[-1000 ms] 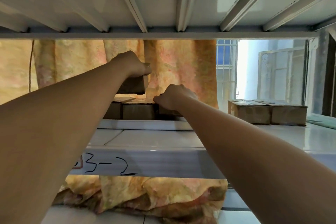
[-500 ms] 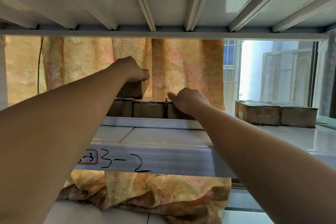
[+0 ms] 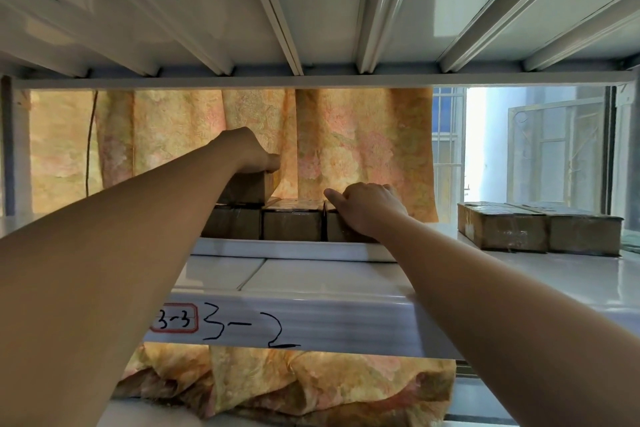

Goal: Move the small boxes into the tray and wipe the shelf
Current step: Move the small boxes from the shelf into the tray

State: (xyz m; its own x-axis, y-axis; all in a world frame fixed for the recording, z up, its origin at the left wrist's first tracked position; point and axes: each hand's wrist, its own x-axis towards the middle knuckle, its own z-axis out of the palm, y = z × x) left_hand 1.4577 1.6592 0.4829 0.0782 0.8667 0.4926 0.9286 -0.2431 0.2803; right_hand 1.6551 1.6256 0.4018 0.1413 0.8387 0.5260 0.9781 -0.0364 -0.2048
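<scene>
Most boxes (image 3: 292,225) sit in the tray (image 3: 291,249), left hand (image 3: 247,152) grips one (image 3: 247,188), right hand (image 3: 372,210) curls round another, two boxes (image 3: 538,227) wait, shelf (image 3: 519,274) unwiped

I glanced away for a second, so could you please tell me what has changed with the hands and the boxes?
The left hand has lowered its held box onto the bottom row, still gripping it. The right hand slid rightward along the row to the right-end box. The two boxes at far right and the curtain stayed put.
</scene>
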